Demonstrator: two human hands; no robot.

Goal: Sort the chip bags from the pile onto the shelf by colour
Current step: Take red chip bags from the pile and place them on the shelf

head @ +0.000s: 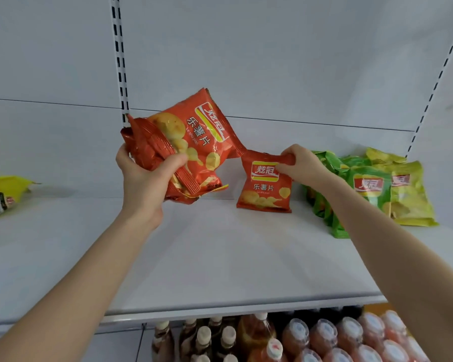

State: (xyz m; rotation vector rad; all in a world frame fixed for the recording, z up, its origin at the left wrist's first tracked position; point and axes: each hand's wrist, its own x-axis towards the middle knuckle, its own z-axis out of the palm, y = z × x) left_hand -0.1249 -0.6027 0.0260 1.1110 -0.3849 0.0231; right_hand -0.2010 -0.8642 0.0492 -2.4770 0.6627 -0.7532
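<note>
Done: green foil chip bags [324, 205] grouped | Now: our right hand [297, 165] pinches one red foil chip bag [264, 186] upright on the white shelf [220, 257]; left hand [144, 176] clutches the red bunch [188, 142] | Left: yellow bags [411, 194] unsorted.

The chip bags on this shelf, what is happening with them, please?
A person is sorting them by colour. The left hand holds a bunch of red bags above the shelf. The right hand pinches the top of one more red bag, which stands on the shelf. Green bags and yellow bags remain piled at the right; another yellow bag lies far left.
</note>
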